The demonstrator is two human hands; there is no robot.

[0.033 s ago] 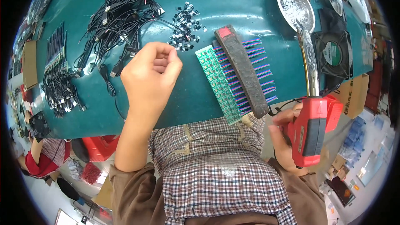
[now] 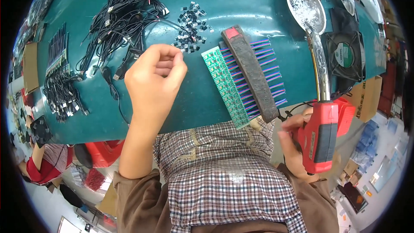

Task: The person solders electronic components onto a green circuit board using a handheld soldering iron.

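My left hand (image 2: 155,75) hovers over the green table mat with its fingers curled in and the thumb close to the index finger. Whatever sits between those fingertips, if anything, is hidden. Just beyond it lies a scatter of small black three-legged components (image 2: 192,26). My right hand (image 2: 295,142) grips a red and black soldering gun (image 2: 321,138), whose long metal barrel points away from me. A green circuit board panel (image 2: 226,88) lies between my hands, and striped wires (image 2: 267,62) run from it. Across the wires rests a dark bar (image 2: 250,73) with a red patch at one end.
A tangle of black cables (image 2: 125,21) lies far left, with more bundled cables (image 2: 64,90) nearer the left edge. A round metal dish (image 2: 306,8) with silvery bits sits under the gun's tip. Right of the barrel stands a black fan (image 2: 345,56). Another person's arm (image 2: 36,157) shows far left.
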